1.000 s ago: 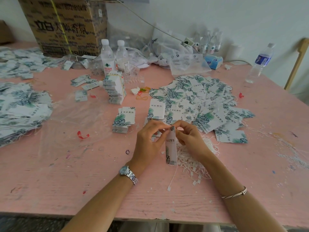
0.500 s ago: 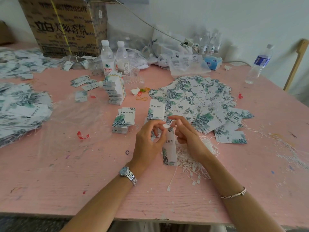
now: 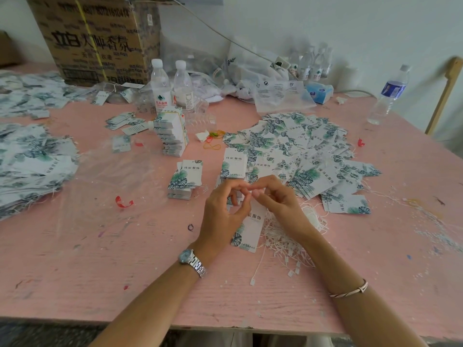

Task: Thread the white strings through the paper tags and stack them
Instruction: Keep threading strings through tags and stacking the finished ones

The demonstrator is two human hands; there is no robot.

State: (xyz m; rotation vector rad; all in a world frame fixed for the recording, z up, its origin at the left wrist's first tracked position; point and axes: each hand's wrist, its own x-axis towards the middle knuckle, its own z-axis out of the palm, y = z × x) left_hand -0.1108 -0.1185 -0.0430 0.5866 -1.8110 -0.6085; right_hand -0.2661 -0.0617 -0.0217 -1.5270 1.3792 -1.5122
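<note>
A tag (image 3: pixel 250 229) is held over the counter (image 3: pixel 100 284), its long axis running away from the viewer with the leaf end nearest. Its far end is pinched by the curled fingertips of the left hand (image 3: pixel 223 211) and the right hand (image 3: pixel 278 204). A string (image 3: pixel 258 261) trails nearward. Loose strings (image 3: pixel 298 236) are piled beneath the right hand; two stacks (image 3: pixel 185 181) and a heap (image 3: pixel 300 146) lie beyond.

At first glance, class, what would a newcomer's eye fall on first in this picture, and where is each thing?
In the middle, the left hand and right hand pinch the top of one leaf-printed tag above the pink table. Behind them to the right sprawls a heap of tags, and a tangle of white strings lies beside the right wrist. A cardboard box stands at the far left.
</note>
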